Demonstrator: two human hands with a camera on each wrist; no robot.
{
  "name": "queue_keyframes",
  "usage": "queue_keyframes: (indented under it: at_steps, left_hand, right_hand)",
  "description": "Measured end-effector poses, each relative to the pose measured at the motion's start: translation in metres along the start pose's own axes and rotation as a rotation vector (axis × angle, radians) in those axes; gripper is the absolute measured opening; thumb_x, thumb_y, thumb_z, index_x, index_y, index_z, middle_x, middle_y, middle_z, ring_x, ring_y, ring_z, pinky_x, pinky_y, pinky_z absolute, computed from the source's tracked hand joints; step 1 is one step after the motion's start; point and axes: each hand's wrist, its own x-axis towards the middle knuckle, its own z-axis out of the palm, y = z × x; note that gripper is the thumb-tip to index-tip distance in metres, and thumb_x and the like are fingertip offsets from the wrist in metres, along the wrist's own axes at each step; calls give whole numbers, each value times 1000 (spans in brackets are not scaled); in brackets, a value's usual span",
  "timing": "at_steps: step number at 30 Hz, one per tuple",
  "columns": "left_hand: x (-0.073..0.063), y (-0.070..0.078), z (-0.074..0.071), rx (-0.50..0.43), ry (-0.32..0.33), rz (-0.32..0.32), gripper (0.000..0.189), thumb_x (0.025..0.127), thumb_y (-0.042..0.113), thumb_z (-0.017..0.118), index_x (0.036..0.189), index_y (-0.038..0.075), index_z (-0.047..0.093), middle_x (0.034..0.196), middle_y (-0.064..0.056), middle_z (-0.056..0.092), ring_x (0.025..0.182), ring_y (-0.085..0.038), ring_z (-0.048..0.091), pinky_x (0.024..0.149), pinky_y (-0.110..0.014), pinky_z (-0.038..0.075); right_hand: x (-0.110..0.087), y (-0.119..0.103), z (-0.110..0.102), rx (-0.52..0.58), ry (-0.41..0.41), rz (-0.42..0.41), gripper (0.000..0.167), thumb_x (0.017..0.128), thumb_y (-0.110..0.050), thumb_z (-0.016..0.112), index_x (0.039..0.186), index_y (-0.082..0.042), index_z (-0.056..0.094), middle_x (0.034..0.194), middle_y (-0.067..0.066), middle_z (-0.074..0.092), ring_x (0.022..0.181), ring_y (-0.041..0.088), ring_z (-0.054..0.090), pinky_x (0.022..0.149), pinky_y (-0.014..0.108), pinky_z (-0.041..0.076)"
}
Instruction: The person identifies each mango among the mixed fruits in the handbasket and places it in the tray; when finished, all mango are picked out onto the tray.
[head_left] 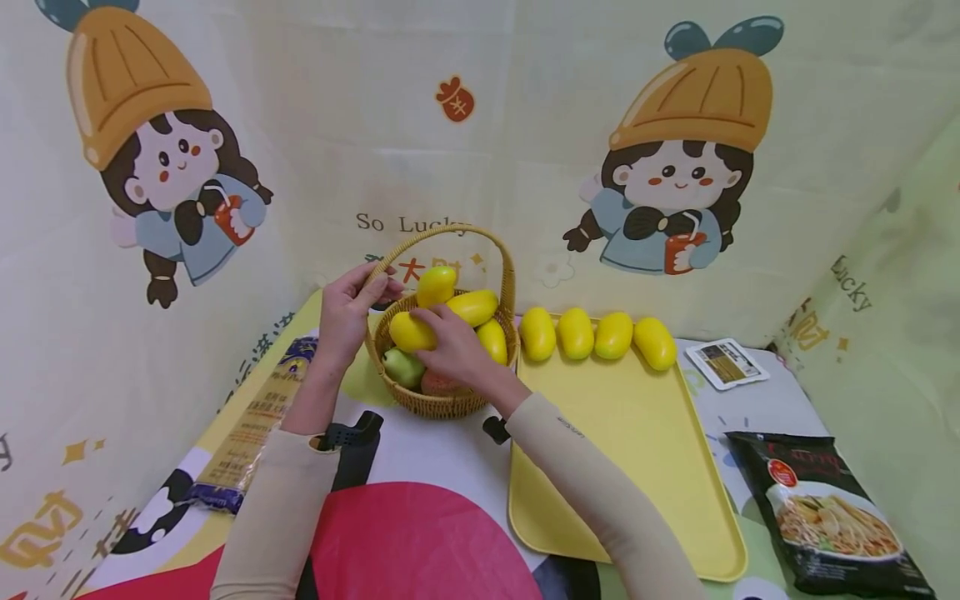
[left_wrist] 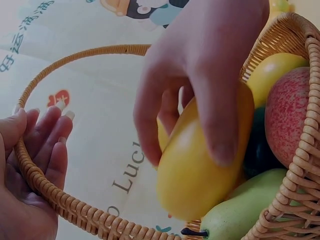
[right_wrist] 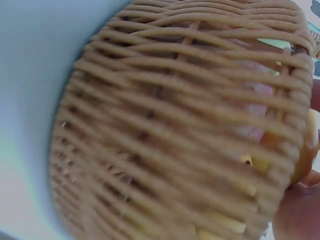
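Observation:
A wicker basket with a tall handle stands at the back middle of the table. My left hand holds the handle's left side, thumb on one side and fingers on the other. Over the basket, my right hand grips a yellow mango, thumb and fingers on opposite sides. More mangoes lie in the basket, with a green pear and a red speckled fruit. Wickerwork fills most of the right wrist view and hides much of the fruit there.
Right of the basket lies a yellow tray, with several mangoes in a row at its far edge. A black noodle packet and a small white packet lie farther right. A long pasta bag lies at left.

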Motion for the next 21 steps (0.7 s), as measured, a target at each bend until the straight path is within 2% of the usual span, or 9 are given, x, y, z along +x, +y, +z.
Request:
queue_keyframes:
  at_steps: [8,13,21]
  left_hand:
    - [0,1,1,-28,1,-1,31,102,27,56,115,1,68,88,5,74,83,-13,73,79,-20,56]
    - [-1,1,1,-21,7,-10,30,102,29,57,113,4,68,87,8,74,83,-14,74,79,-21,57]
    - [-1,3,1,-30,7,-14,29,102,29,56,112,5,69,86,8,74,84,-15,74,79,-21,57]
  right_hand:
    - [-18,11,-11,12,1,-7,62,87,-27,74,144,-22,50,134,7,52,107,19,58,97,35,52]
    - [-29,15,-21,18,6,-4,62,87,-27,72,144,-22,49,139,6,50,110,22,58,98,38,52]
    - [-48,25,-35,26,74,-48,58,86,-26,76,140,-19,54,135,6,53,115,23,58,102,40,51]
